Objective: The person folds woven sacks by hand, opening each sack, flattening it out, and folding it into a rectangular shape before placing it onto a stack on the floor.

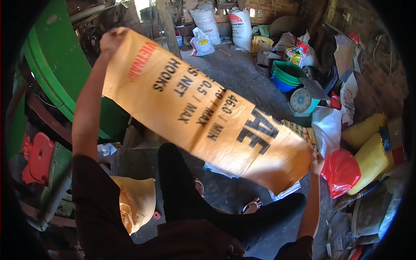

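A long yellow-orange woven sack (173, 104) with black and red printing is stretched flat between my hands, slanting down from upper left to lower right. My left hand (112, 42) is closed on its upper left corner, beside the green machine. My right hand (316, 163) grips the lower right end, close to a red plastic bag (341, 173). The sack hangs above my knees and part of the floor. Its crease runs across the middle, and the right part looks blurred. Beside my left leg stands a filled yellow sack (138, 201).
A large green machine (56, 65) stands on the left, with a red part (38, 158). White sacks (240, 30) stand at the back. To the right are green basins (288, 71), a dial scale (301, 100), a white sack (326, 128) and yellow filled sacks (368, 160).
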A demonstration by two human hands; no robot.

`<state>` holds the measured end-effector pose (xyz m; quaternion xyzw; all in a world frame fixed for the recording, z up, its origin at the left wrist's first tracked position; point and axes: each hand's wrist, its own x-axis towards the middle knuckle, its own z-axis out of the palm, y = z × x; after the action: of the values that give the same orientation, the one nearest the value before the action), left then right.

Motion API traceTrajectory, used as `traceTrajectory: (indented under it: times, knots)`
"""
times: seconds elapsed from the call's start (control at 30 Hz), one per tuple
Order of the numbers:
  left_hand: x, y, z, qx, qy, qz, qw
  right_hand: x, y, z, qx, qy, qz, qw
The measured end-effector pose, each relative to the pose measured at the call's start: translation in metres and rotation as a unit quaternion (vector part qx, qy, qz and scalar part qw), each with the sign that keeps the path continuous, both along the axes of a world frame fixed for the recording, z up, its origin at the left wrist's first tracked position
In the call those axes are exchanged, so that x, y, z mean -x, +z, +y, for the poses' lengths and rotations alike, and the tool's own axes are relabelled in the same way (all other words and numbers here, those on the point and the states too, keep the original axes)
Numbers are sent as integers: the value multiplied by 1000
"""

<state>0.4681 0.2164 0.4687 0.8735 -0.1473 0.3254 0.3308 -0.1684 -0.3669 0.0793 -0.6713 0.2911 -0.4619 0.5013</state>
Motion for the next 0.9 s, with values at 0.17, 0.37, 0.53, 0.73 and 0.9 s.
traceTrajectory:
  times: [0.17,0.37,0.53,0.73,0.9]
  knots:
    - [39,-57,-89,-81,-12,73,994,-29,89,18,17,-114,99,988]
    - [113,-204,-189,148,-281,134,939,-76,68,81,-91,64,-32,993]
    - [275,-301,-233,152,-323,182,916,-100,4,126,-349,216,-219,885]
    - [386,-394,-268,153,-379,186,894,-112,-28,180,-328,216,-135,910]
    - [434,-416,-284,272,-386,276,837,-114,-35,201,-276,166,-122,939]
